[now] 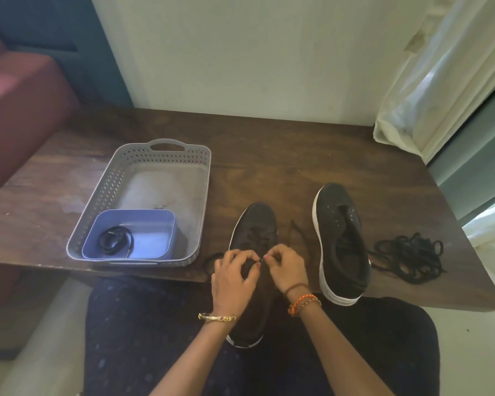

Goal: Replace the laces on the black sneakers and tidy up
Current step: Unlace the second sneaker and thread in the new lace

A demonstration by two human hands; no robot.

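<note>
I see a dark brown wooden table (283, 155) set against a pale wall. On its left rests a grey perforated basket (103, 195) with a handle cut-out at the far end. Near the front edge, centre, lies one black sneaker (255, 224), its heel overhanging the table edge. To its right stands a second black sneaker (340, 241), white-soled, unlaced. Further right lies a loose heap of black laces (409, 257).

No legible txt or labels.
</note>
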